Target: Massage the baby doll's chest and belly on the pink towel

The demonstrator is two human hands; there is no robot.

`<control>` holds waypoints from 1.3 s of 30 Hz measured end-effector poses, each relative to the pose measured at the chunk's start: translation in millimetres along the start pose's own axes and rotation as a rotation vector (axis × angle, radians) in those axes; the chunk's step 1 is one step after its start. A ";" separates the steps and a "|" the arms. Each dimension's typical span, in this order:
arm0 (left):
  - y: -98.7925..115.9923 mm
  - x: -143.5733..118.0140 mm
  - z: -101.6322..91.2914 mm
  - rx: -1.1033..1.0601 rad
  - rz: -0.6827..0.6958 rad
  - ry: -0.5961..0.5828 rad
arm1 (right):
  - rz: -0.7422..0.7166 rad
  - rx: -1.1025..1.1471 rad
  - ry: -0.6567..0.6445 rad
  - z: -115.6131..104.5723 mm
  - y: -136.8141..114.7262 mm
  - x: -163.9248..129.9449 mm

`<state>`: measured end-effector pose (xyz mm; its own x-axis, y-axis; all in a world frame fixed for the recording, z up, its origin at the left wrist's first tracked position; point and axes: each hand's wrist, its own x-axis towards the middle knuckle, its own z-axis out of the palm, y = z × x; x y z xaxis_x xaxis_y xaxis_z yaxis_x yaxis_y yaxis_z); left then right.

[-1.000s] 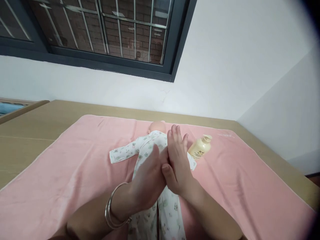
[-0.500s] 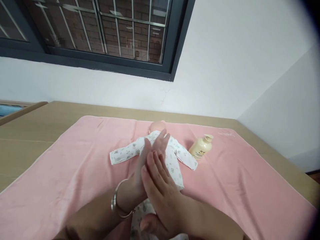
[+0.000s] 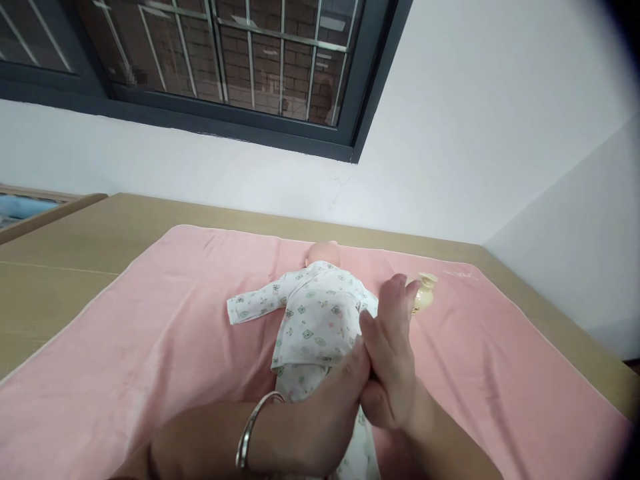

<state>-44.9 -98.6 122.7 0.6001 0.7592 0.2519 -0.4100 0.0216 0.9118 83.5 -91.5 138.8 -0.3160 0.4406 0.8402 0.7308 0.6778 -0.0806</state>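
My left hand [image 3: 333, 400], with a silver bangle [image 3: 250, 430] at the wrist, presses against my right hand [image 3: 395, 367] over the doll. The right fingers are stretched out and point away from me. The left thumb lies extended along the right hand, while most of the left fingers are hidden behind it. Beneath them is a baby doll [image 3: 320, 327] in a white printed top and trousers, one sleeve spread to the left. A cream pump bottle [image 3: 425, 293] stands just beyond my right fingertips and is partly covered by them.
A pink mat [image 3: 190, 307] lies under the doll on a wooden surface [image 3: 65, 267]. Behind it rise a white wall [image 3: 430, 167] and a dark-framed window [image 3: 340, 137] with bars. Something blue [image 3: 27, 207] shows at the far left, past a raised wooden edge.
Both hands, still pressed together, have shifted right, from over the doll's middle towards the bottle. More of the doll's top is uncovered, and the bottle is now partly hidden. The view has shifted slightly.
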 end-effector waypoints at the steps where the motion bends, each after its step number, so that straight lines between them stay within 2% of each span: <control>1: 7.6 3.1 2.7 -0.081 -0.035 0.013 | 0.016 0.018 -0.014 4.2 4.2 2.2; 3: 23.6 11.9 4.5 -0.214 -0.080 0.086 | 0.049 0.079 -0.069 14.4 7.6 3.2; 5: 38.5 23.0 -1.5 -0.250 -0.002 0.213 | 0.078 0.180 -0.177 24.3 4.7 1.3; 7: 49.2 35.3 -14.9 -0.260 0.090 0.371 | 0.111 0.332 -0.314 31.2 -1.4 -0.9; 9: 52.9 48.6 -32.3 -0.251 0.135 0.490 | 0.169 0.514 -0.396 35.2 -5.8 -1.7; 11: 47.3 63.2 -50.1 -0.211 0.149 0.585 | 0.266 0.664 -0.394 39.3 -3.8 -1.8; 13: 32.0 78.6 -66.9 -0.135 0.118 0.652 | 0.412 0.724 -0.355 47.6 6.0 -2.7; 15: 9.0 93.7 -82.9 0.016 0.121 0.700 | 0.582 0.659 -0.326 62.1 21.6 -5.8; 17: -17.3 106.6 -98.2 0.255 0.105 0.761 | 0.699 0.485 -0.308 80.7 38.3 -10.6; 19: -42.2 115.8 -111.5 0.508 0.067 0.746 | 0.653 0.287 -0.395 98.6 51.8 -15.9; 21: -62.5 120.7 -121.2 0.788 0.091 0.673 | 0.549 0.135 -0.456 111.2 60.2 -20.8; 23: -76.7 121.7 -126.9 0.902 0.120 0.656 | 0.486 0.058 -0.478 116.9 65.1 -25.7; 27: -90.3 118.6 -131.1 1.007 0.164 0.665 | 0.481 0.025 -0.496 114.4 78.0 -39.2; 30: -93.4 116.1 -132.6 1.056 0.178 0.655 | 0.556 -0.001 -0.470 109.6 89.5 -52.3; 34: -95.6 113.1 -133.0 1.108 0.207 0.628 | 0.623 -0.147 -0.433 106.4 82.6 -63.5; 36: -96.8 111.9 -133.5 1.132 0.227 0.637 | 0.554 -0.201 -0.458 106.6 69.0 -62.4; 39: -97.7 110.8 -136.0 1.119 0.243 0.647 | 0.378 -0.162 -0.527 108.5 53.9 -52.1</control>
<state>-31.7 71.8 17.4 0.0283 0.8465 0.5316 0.5150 -0.4681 0.7181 73.7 -14.0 32.5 -0.2438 0.8868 0.3927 0.9179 0.3417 -0.2019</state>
